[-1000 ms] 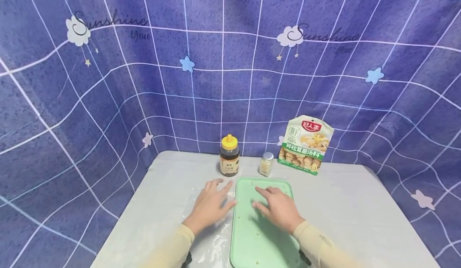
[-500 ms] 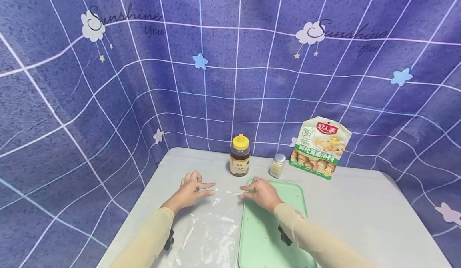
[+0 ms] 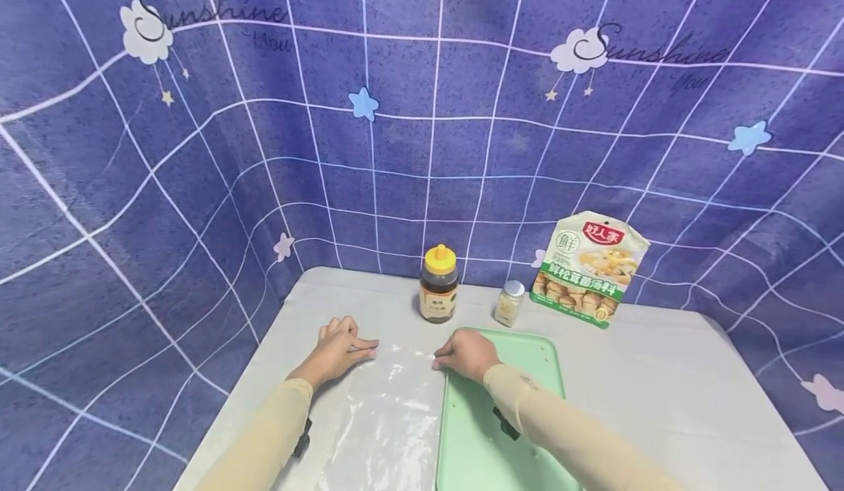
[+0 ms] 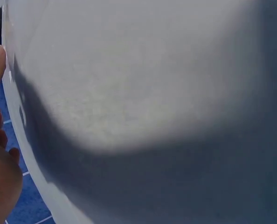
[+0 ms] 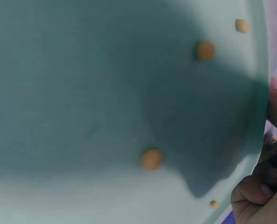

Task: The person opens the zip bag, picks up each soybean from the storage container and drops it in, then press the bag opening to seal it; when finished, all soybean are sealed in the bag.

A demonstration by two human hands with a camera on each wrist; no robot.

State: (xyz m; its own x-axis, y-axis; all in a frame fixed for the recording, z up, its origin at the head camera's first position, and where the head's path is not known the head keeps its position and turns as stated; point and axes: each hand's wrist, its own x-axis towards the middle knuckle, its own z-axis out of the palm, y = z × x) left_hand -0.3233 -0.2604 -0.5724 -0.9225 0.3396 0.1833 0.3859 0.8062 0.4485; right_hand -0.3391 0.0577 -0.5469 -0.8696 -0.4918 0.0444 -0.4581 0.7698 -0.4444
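Observation:
A clear plastic bag (image 3: 389,418) lies flat and shiny on the table, left of the green tray (image 3: 488,465). My left hand (image 3: 335,352) pinches its far left corner between thumb and index finger, the other fingers curled. At the far right corner, my right hand (image 3: 468,355) pinches the bag, its wrist reaching across the tray. The left wrist view catches the left hand (image 4: 3,172) only at its edge. In the right wrist view the right hand (image 5: 264,186) is at the tray's rim, and small round tan pieces (image 5: 152,159) lie scattered on the tray.
Behind the tray stand a dark bottle (image 3: 438,293) with a yellow cap and a small glass jar (image 3: 509,304) with a silver lid. A food pouch (image 3: 590,270) leans on the blue checked curtain (image 3: 395,146) at the back of the white-covered table (image 3: 659,396).
Both hands have come off from over the bag and tray to the bag's far corners and closed their fingertips on them. The bag is now spread flat, and the head view has shifted.

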